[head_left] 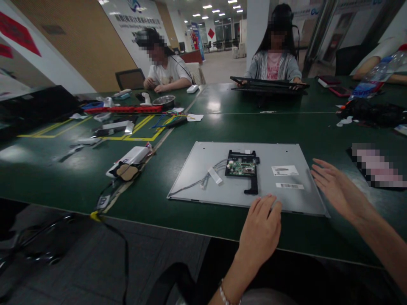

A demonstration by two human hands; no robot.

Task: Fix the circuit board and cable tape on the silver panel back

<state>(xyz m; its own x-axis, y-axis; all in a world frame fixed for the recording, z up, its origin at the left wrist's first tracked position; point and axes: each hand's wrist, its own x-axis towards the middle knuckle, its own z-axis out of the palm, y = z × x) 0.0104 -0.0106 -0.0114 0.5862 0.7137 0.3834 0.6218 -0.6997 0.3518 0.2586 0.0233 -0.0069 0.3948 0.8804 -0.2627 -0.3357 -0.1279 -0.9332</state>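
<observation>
A grey metal display panel (197, 169) lies back-side up on the green table (229, 123) in front of me. A green circuit board in a black bracket (242, 166) sits at its middle, with grey ribbon cables (206, 178) running left and white labels (285, 170) to the right. My left hand (260, 228) rests on the panel's near edge, fingers together and stretched flat. My right hand (330, 184) hovers at the panel's right edge, fingers extended and apart. Neither hand holds anything.
A white device with cables (129, 162) lies left of the panel. Yellow tape lines, tools and a red strip (124, 109) fill the far left. Two other people sit across; one holds a black monitor (269, 84). Bags and bottles (372, 110) crowd the right.
</observation>
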